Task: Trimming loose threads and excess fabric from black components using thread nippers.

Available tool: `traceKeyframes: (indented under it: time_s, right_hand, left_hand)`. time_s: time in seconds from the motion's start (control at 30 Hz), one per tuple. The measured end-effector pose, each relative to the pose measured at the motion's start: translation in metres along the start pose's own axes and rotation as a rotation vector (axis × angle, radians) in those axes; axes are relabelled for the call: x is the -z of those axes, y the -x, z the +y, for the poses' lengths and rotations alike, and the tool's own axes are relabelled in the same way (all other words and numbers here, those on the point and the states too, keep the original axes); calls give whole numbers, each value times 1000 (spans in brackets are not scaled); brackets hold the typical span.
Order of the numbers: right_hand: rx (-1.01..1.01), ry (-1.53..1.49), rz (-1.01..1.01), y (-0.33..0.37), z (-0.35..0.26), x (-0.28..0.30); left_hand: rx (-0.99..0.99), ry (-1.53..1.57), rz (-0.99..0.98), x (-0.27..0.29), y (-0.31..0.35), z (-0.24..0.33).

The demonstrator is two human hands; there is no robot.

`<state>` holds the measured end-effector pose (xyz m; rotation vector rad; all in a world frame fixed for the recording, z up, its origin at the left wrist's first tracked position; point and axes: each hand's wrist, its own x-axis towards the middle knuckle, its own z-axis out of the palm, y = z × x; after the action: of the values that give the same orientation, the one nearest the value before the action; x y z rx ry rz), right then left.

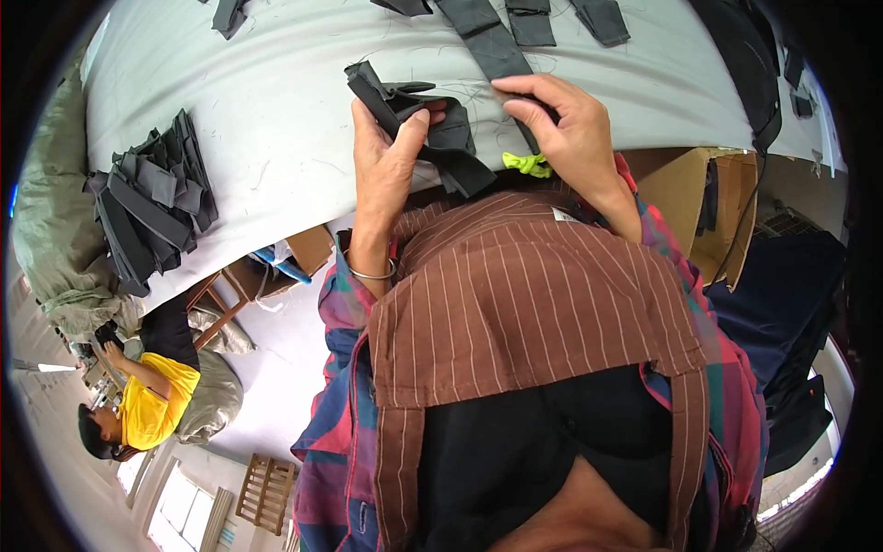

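My left hand [386, 152] is closed around a bundle of folded dark grey fabric strips [451, 129], thumb on top; the loose ends hang over the table's near edge. To the right, my right hand [575, 124] is curled, its thumb and index finger close together. Something dark shows inside its fingers, too hidden to name. A long grey fabric strip [497, 51] runs from the far side of the table to beneath those fingertips. Below them, at the table edge, sits a knotted bright yellow-green piece of cloth [527, 165].
A pile of dark grey strips [152, 198] lies on the white-covered table [276, 101] at the left. More folded pieces [600, 20] lie along the far side. An open cardboard box [736, 212] stands below at the right. A person in yellow [158, 405] works at the lower left.
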<state>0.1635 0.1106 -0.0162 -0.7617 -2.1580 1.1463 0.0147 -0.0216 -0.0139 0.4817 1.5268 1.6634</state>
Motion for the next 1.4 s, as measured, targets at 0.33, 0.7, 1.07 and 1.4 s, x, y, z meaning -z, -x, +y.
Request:
traceKeyframes:
  time_s: [0.33,0.7,1.07,1.4]
  right_hand:
    - [320,449,-162,3,4,1]
    - [335,454,-165,6,5,-2]
    - [352,463,-134,6,9,-6]
    - [337,407,-170,0,1,-10]
  left_hand:
    - [-32,10,-13,-2,-1,-1]
    - [-6,-9,-16,1,0,-1]
    - [2,-27,-8,0,-1,-1]
    - [3,-44,-4,2,0,-3]
